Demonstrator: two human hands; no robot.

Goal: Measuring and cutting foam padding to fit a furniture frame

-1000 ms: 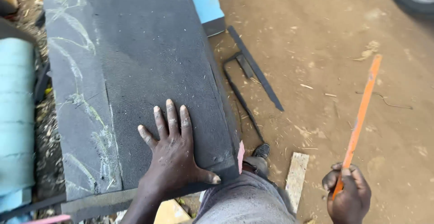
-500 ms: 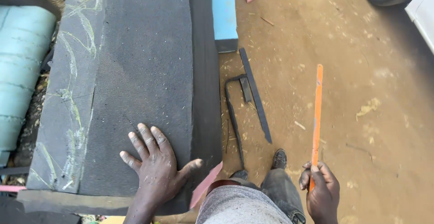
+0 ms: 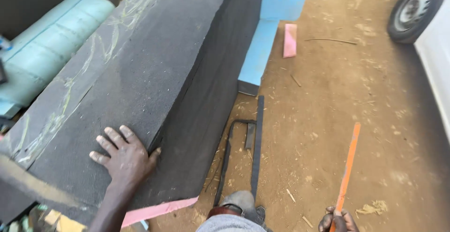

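Observation:
A big dark grey foam block [image 3: 140, 72] with pale chalk lines along its left side fills the left half of the head view. My left hand [image 3: 125, 156] lies flat on its top near the front right edge, fingers spread, thumb over the edge. My right hand [image 3: 338, 221] is at the bottom right, closed around the lower end of a long thin orange blade [image 3: 348, 168] that points up and away over the dirt. My knee and shoe [image 3: 239, 201] show at the bottom centre.
Thin black foam strips [image 3: 255, 147] lie on the dirt ground beside the block. A blue foam slab [image 3: 262, 49] and a pink foam scrap [image 3: 290, 40] lie further off. Teal foam rolls [image 3: 42, 49] lie at left, a vehicle wheel [image 3: 415, 9] at top right, a pink strip [image 3: 159, 210] under the block.
The view has swung so that the block's right side face now shows. My left hand has shifted toward the block's right edge. My right hand still holds the orange blade, now lower in view.

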